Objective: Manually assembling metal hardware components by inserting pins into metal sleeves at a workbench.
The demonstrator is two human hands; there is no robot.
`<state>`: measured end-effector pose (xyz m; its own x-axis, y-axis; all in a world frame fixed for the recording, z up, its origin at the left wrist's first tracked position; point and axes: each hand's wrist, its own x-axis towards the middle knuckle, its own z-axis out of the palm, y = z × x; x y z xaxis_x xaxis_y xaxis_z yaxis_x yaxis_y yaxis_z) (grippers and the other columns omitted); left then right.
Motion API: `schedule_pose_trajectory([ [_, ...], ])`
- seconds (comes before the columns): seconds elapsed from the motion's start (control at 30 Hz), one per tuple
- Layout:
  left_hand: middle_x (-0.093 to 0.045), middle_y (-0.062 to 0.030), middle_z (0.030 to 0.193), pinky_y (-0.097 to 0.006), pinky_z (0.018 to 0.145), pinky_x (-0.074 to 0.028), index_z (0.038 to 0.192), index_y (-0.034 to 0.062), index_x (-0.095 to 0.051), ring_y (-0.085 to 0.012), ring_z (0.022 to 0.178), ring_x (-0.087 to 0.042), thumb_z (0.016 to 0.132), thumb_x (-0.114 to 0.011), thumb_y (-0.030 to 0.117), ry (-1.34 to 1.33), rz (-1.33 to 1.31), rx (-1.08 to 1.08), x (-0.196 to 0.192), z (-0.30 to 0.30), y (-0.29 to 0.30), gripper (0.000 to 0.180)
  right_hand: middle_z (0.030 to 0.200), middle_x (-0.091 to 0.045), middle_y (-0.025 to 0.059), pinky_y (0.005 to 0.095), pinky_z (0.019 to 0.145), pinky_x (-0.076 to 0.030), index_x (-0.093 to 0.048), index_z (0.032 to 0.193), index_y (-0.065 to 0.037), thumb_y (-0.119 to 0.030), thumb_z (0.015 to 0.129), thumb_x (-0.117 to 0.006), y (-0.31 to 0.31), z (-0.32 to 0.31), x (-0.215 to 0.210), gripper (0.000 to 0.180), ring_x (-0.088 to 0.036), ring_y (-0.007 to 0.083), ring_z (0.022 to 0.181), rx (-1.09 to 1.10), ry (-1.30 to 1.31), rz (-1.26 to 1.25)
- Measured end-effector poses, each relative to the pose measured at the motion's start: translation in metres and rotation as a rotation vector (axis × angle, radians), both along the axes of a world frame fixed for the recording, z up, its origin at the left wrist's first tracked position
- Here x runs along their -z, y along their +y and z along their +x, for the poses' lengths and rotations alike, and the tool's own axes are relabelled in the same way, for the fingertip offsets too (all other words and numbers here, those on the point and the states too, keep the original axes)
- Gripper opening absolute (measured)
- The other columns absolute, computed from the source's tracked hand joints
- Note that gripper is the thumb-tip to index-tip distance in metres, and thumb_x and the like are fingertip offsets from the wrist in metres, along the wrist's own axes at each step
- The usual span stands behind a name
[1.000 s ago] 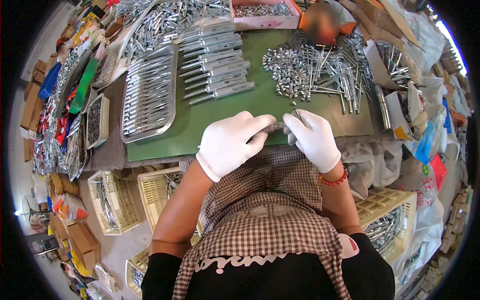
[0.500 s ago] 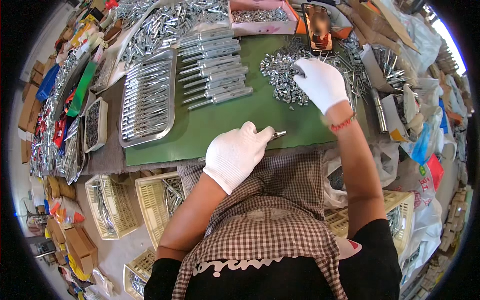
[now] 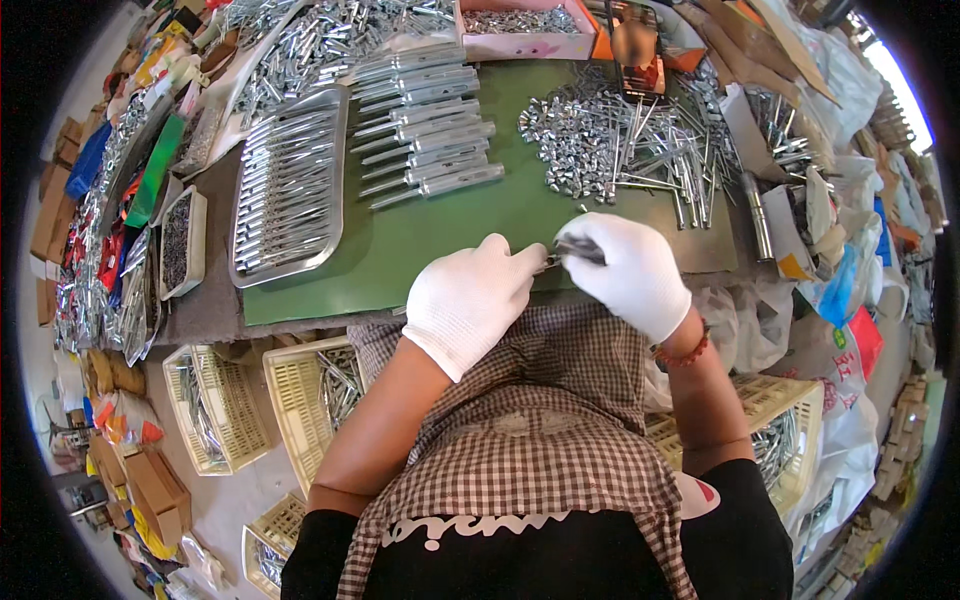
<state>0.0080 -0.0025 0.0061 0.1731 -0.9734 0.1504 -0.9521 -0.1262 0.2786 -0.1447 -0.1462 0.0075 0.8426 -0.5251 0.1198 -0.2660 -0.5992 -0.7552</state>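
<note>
At the near edge of the bench point(image 3: 300, 290), right over the green mat point(image 3: 440, 240), both white-gloved hands are brought together. A small metal part point(image 3: 575, 247) is pinched in the right hand point(image 3: 628, 272), grip closed on it, and its other end is met by the fingertips of the left hand point(image 3: 470, 298), also closed around it, though what's inside the gloves can't really be made out.

Container-wise, quite a lot is laid out:
- a shiny metal tray point(image 3: 290, 185) on the left of the mat, filled with long silver pieces lined up in rows
- a pink box point(image 3: 525, 30) at the far edge, loaded with small metal bits
- a small white tray point(image 3: 180, 240) further left, packed with tiny dark parts
- cream plastic baskets point(image 3: 300, 400) down below the bench, with metal rods seen inside

A loose heap of silver hardware point(image 3: 620, 135) is spread on the mat just beyond the hands, and a row of silver handles point(image 3: 425, 130) is laid beside the metal tray.
</note>
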Motion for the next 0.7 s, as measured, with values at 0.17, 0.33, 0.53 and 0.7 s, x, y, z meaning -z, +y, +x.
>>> schedule_pose_trajectory([
  [0.17, -0.060, -0.0074, 0.083, -0.040, 0.059, -0.053, 0.112, 0.0229, -0.068, -0.0286, 0.069, -0.065, 0.091, -0.061, 0.021, -0.006, -0.042, -0.007, 0.003, -0.003, 0.003, 0.022, 0.082, -0.065, 0.0136, 0.0431, 0.069, -0.051, -0.066, 0.094, -0.007, -0.018, 0.086, -0.068, 0.009, 0.005, 0.007, 0.013, -0.065, 0.0345, 0.077, 0.022, 0.013, -0.153],
  [0.33, -0.061, -0.0071, 0.083, -0.039, 0.058, -0.053, 0.110, 0.0222, -0.068, -0.0279, 0.068, -0.065, 0.090, -0.062, 0.021, -0.024, -0.069, -0.026, 0.004, -0.005, 0.005, 0.020, 0.082, -0.065, 0.0135, 0.0437, 0.068, -0.051, -0.066, 0.093, -0.008, -0.018, 0.087, -0.068, 0.014, 0.005, 0.010, 0.012, -0.065, 0.0342, 0.078, 0.052, -0.001, -0.162],
  [0.53, -0.060, -0.0066, 0.080, -0.039, 0.056, -0.052, 0.108, 0.0217, -0.067, -0.0278, 0.065, -0.064, 0.090, -0.063, 0.022, -0.022, -0.027, -0.051, 0.002, -0.006, 0.004, 0.018, 0.086, -0.067, 0.0119, 0.0419, 0.070, -0.052, -0.069, 0.095, -0.010, -0.019, 0.087, -0.069, 0.022, 0.005, 0.016, 0.012, -0.066, 0.0331, 0.080, 0.127, -0.070, -0.184],
  [0.7, -0.059, -0.0067, 0.079, -0.039, 0.056, -0.052, 0.105, 0.0227, -0.068, -0.0279, 0.065, -0.064, 0.091, -0.063, 0.022, -0.012, -0.025, -0.063, 0.003, -0.006, 0.004, 0.015, 0.092, -0.069, 0.0095, 0.0393, 0.073, -0.053, -0.072, 0.096, -0.011, -0.021, 0.087, -0.070, -0.018, -0.008, 0.018, 0.014, -0.068, 0.0307, 0.083, 0.405, -0.077, -0.389],
])
